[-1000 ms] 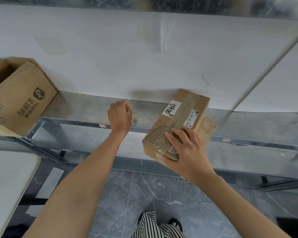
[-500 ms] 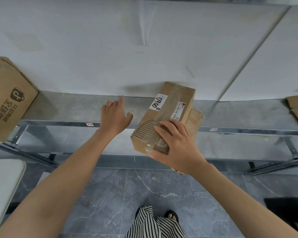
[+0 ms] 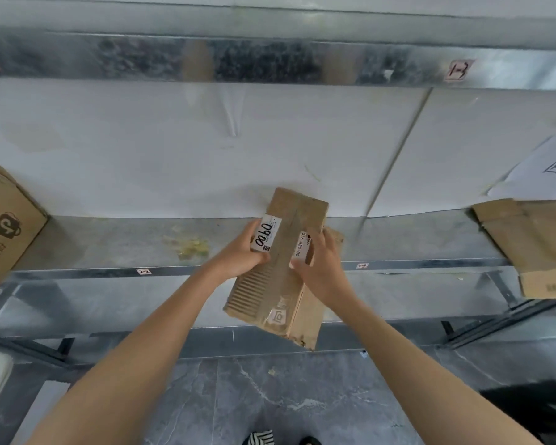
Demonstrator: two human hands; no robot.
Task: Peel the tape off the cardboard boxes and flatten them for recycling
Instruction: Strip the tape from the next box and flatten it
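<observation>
Stockroom with numbered steel shelving [image 3: 93, 244]

Galvanised metal shelf [image 3: 109, 242] w/ white backing panels [image 3: 142, 155] behind; upper shelf beam [image 3: 270, 59] above, label "1-3" [image 3: 458, 70]. Grey marble-look floor tiles [image 3: 270, 396]. Soft, even light.

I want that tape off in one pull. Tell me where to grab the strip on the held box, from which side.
Best bet: pinch the tape strip at its near end, where it looks wrinkled over the edge of the small box, coming from the person's side and peeling away lengthwise. The left hand and right hand grip the sides, leaving that end free.
</observation>
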